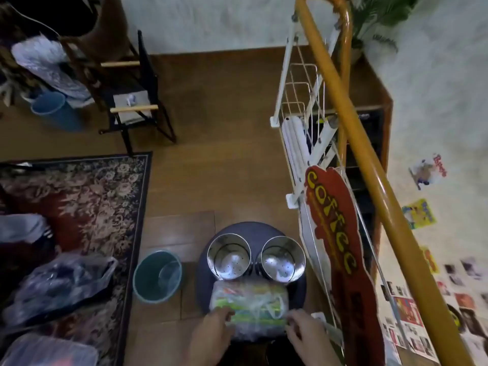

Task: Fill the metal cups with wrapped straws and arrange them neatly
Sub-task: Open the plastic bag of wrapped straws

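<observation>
Brown wooden floor (224,122) fills the middle of the head view, with a patterned rug (87,202) on the left and a pale wall (211,19) at the back; a folding chair (132,101) stands far back on the left beside a blue bucket (52,108); a green bin (157,276) sits at the rug's edge, just left of a round dark stool (252,229). On the stool stand two metal cups (229,256), side by side and almost touching, both upright with nothing inside, their perforated bottoms showing; the second cup (282,261) is the right one. Just in front of them, on the near part of the stool, lies a clear plastic bag of wrapped straws (249,303), green, yellow and orange through the film, touching the cups' near sides. The left hand (211,336) rests on the bag's near left corner, fingertips curled onto the plastic; the right hand (306,336) pinches the film at the bag's near right corner; the picture is blurred, so how firmly either holds cannot be told. To the right rise a white wire rack (295,101), a red coffee sign (340,247) leaning on it, and an orange rail (369,167); small pictures (422,215) dot the right wall; a crumpled plastic bag (60,283) lies on the rug.
</observation>
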The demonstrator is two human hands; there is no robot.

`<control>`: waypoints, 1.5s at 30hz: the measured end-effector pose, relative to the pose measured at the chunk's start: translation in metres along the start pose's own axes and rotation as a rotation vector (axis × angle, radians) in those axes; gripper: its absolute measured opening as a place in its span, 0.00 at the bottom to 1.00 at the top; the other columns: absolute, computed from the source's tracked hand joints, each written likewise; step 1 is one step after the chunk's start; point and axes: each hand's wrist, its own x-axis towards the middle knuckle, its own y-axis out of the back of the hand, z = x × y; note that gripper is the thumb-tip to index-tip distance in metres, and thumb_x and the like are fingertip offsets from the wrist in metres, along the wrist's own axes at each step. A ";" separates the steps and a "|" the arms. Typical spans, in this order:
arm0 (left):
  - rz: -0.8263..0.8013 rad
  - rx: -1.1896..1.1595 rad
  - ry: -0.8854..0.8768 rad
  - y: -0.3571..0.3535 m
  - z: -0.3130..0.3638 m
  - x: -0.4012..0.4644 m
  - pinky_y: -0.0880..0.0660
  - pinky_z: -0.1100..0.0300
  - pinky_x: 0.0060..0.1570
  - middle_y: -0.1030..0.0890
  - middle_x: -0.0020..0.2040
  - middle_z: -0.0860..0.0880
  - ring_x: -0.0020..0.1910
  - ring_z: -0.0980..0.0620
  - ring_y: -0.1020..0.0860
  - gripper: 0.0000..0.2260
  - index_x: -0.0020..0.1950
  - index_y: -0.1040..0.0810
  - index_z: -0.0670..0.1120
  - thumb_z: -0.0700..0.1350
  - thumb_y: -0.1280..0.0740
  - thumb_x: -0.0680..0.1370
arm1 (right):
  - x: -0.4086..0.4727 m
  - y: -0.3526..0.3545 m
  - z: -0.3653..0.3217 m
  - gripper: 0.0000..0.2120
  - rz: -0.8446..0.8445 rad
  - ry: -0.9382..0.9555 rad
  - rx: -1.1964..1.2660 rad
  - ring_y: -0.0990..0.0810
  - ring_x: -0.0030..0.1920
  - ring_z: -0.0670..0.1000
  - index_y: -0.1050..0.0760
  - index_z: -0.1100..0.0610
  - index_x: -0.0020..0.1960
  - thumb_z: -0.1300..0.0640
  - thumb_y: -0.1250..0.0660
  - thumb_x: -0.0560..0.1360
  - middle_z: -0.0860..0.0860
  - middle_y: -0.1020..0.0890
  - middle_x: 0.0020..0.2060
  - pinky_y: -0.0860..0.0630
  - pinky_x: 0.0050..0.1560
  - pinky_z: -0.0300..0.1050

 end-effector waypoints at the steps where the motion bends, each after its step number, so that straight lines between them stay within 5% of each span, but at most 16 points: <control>1: 0.012 -0.002 -0.034 -0.006 -0.004 0.010 0.30 0.63 0.63 0.26 0.68 0.55 0.66 0.55 0.25 0.19 0.72 0.29 0.56 0.52 0.36 0.81 | 0.006 -0.004 0.000 0.12 -0.022 0.065 -0.044 0.25 0.48 0.36 0.20 0.47 0.56 0.59 0.29 0.75 0.39 0.23 0.50 0.33 0.47 0.25; 7: 0.095 0.173 -0.143 -0.041 -0.016 0.046 0.36 0.63 0.65 0.34 0.71 0.60 0.70 0.57 0.32 0.24 0.75 0.35 0.61 0.57 0.34 0.79 | 0.042 -0.023 -0.008 0.18 0.080 0.325 -0.119 0.19 0.57 0.46 0.19 0.53 0.64 0.64 0.27 0.76 0.46 0.19 0.60 0.23 0.56 0.38; 12: 0.192 0.180 -0.248 -0.067 -0.028 0.077 0.23 0.50 0.52 0.18 0.55 0.51 0.54 0.45 0.18 0.24 0.59 0.17 0.53 0.52 0.18 0.65 | 0.076 -0.039 0.008 0.22 -0.112 0.344 -0.254 0.28 0.69 0.45 0.33 0.46 0.77 0.56 0.41 0.84 0.41 0.30 0.71 0.30 0.68 0.41; 18: 0.355 0.098 -0.408 -0.092 -0.049 0.105 0.18 0.52 0.39 0.18 0.49 0.51 0.44 0.47 0.17 0.25 0.54 0.15 0.50 0.51 0.15 0.60 | 0.096 -0.061 0.032 0.21 -0.089 0.490 -0.344 0.21 0.61 0.49 0.31 0.45 0.75 0.50 0.36 0.82 0.43 0.28 0.67 0.20 0.54 0.49; 23: 0.511 0.096 -0.575 -0.115 -0.069 0.118 0.22 0.56 0.44 0.19 0.55 0.55 0.51 0.53 0.20 0.23 0.61 0.18 0.53 0.61 0.27 0.69 | 0.111 -0.068 0.046 0.19 -0.010 0.586 -0.369 0.23 0.43 0.42 0.24 0.44 0.64 0.50 0.25 0.74 0.39 0.28 0.52 0.20 0.41 0.43; 27: 0.595 0.080 -0.652 -0.126 -0.079 0.120 0.24 0.54 0.52 0.22 0.62 0.54 0.56 0.55 0.22 0.23 0.66 0.23 0.53 0.60 0.32 0.74 | 0.115 -0.079 0.055 0.16 0.082 0.639 -0.330 0.24 0.40 0.41 0.20 0.46 0.59 0.49 0.24 0.73 0.39 0.29 0.46 0.22 0.41 0.43; 31: 0.687 0.123 -0.678 -0.136 -0.079 0.112 0.22 0.47 0.49 0.22 0.63 0.49 0.54 0.47 0.19 0.17 0.57 0.20 0.47 0.54 0.29 0.72 | 0.114 -0.087 0.060 0.11 0.226 0.665 -0.339 0.25 0.39 0.36 0.18 0.48 0.53 0.47 0.24 0.73 0.39 0.30 0.41 0.22 0.41 0.50; 37: 0.877 0.180 -0.646 -0.144 -0.087 0.088 0.26 0.48 0.58 0.28 0.69 0.45 0.61 0.46 0.23 0.12 0.55 0.15 0.48 0.48 0.23 0.74 | 0.107 -0.088 0.062 0.14 0.377 0.756 -0.314 0.22 0.43 0.45 0.16 0.55 0.52 0.49 0.22 0.71 0.47 0.23 0.42 0.21 0.48 0.53; 42: 1.035 0.212 -0.578 -0.155 -0.078 0.079 0.27 0.48 0.53 0.26 0.60 0.45 0.55 0.43 0.26 0.14 0.56 0.15 0.51 0.47 0.20 0.71 | 0.099 -0.083 0.070 0.13 0.331 0.748 -0.192 0.19 0.48 0.44 0.18 0.53 0.61 0.55 0.27 0.77 0.47 0.17 0.49 0.23 0.50 0.41; 45: 1.007 0.214 -0.617 -0.154 -0.070 0.087 0.29 0.50 0.48 0.25 0.51 0.50 0.51 0.44 0.24 0.06 0.49 0.14 0.50 0.46 0.22 0.73 | 0.098 -0.074 0.077 0.11 0.362 0.735 -0.174 0.20 0.45 0.38 0.17 0.56 0.59 0.63 0.31 0.79 0.48 0.15 0.49 0.25 0.47 0.36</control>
